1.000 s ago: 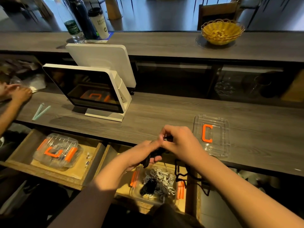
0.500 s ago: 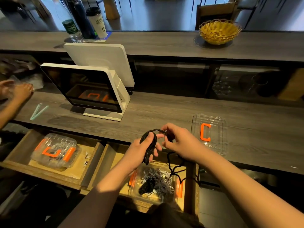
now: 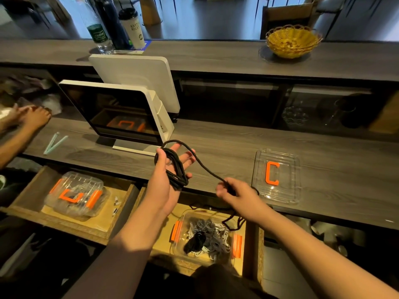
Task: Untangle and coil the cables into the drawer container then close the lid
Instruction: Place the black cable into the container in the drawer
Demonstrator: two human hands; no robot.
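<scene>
**Black cable half-wound over an open drawer**

While the left hand (image 3: 167, 180) stands palm-up with its fingers spread and straight, several loops of black cable (image 3: 176, 169) lie wound round the palm. One strand arcs over the fingertips and runs down to the right hand (image 3: 235, 194), whose fingers are curled round it in a pinch; the hand is blurred. From there the cable drops in kinks into the open wooden drawer (image 3: 252, 244) below.

In that drawer sits a clear container (image 3: 179, 247) with orange latches, holding a grey and white tangle and a black bundle. Its clear lid (image 3: 289, 175), marked with an orange C-shaped piece, lies on the grey wood-grain counter (image 3: 216, 143), just right of the right hand. A second open drawer (image 3: 28, 190) to the left holds another clear container (image 3: 75, 197), lid on.

On the counter stands a white-framed point-of-sale screen (image 3: 116, 113), and left of it two pale green sticks (image 3: 55, 143) lie in a V. Another person's hands (image 3: 28, 117) rest at the far left edge. A higher shelf (image 3: 216, 57) behind carries a yellow wicker basket (image 3: 292, 41), a paper cup (image 3: 132, 26) with a black lid, a dark bottle (image 3: 112, 20) and a water bottle (image 3: 97, 33). Beyond it is a dim floor with chair legs.
</scene>
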